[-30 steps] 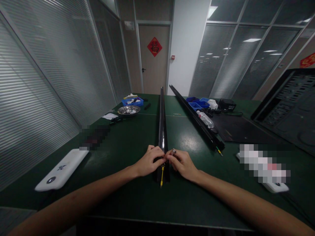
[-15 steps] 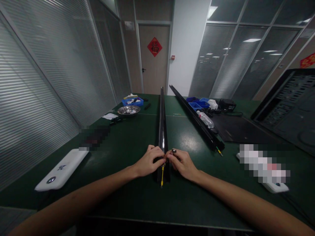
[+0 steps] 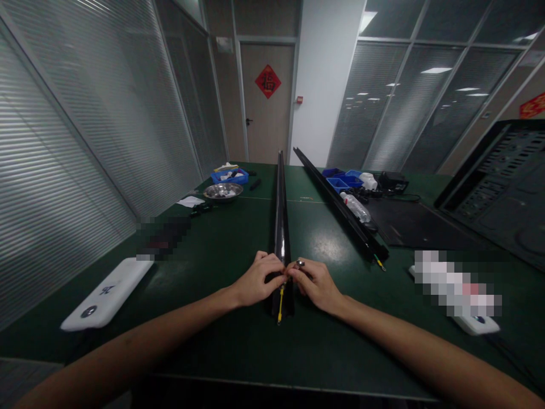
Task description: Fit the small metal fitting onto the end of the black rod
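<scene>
A long black channel-shaped rail (image 3: 280, 216) lies lengthwise on the green table, its near end under both hands. My left hand (image 3: 260, 279) rests over the rail with thumb and fingertips pinched. From the other side my right hand (image 3: 317, 284) meets it, thumb and forefinger closed at the same spot. Whatever sits between the fingertips is hidden. Just below them a short yellow wire (image 3: 280, 304) with a ring terminal hangs toward the rail's near end. A small shiny metal piece (image 3: 300, 263) shows at my right forefinger; I cannot tell what it is.
A second black rail (image 3: 340, 210) lies slantwise to the right, beside a plastic bottle (image 3: 356, 207) and blue bins (image 3: 349, 180). On the left are a metal bowl (image 3: 222, 192) and a white device (image 3: 106, 295). A large black panel (image 3: 498, 187) stands at right.
Both hands keep almost the same place and pinch. The lower end of the yellow wire has shifted very slightly left.
</scene>
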The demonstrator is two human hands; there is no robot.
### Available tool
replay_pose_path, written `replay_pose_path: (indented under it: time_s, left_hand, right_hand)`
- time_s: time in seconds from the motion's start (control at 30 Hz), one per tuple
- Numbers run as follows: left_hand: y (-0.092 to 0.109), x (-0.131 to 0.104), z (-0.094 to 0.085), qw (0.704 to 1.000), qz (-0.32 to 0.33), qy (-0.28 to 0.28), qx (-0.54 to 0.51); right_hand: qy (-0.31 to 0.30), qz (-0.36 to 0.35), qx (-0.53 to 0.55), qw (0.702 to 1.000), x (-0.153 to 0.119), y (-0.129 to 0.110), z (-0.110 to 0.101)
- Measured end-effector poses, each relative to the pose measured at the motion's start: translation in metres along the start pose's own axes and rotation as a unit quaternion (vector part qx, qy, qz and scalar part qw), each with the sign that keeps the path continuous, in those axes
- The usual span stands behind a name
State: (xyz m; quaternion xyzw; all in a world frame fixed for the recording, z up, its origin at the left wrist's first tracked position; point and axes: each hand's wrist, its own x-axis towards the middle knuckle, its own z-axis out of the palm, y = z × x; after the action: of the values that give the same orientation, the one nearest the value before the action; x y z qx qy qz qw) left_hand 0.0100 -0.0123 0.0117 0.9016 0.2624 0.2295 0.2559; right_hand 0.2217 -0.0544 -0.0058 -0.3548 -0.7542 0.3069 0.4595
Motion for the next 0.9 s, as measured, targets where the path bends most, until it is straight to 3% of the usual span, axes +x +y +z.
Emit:
replay_pose_path:
  time_s: [0.9]
  left_hand:
    - [-0.0024,0.0001,0.0007,1.000,-0.001,-0.011,0.009]
  right_hand:
    - [0.005,0.044,0.048,0.998,0.0006,0.0044,0.0022]
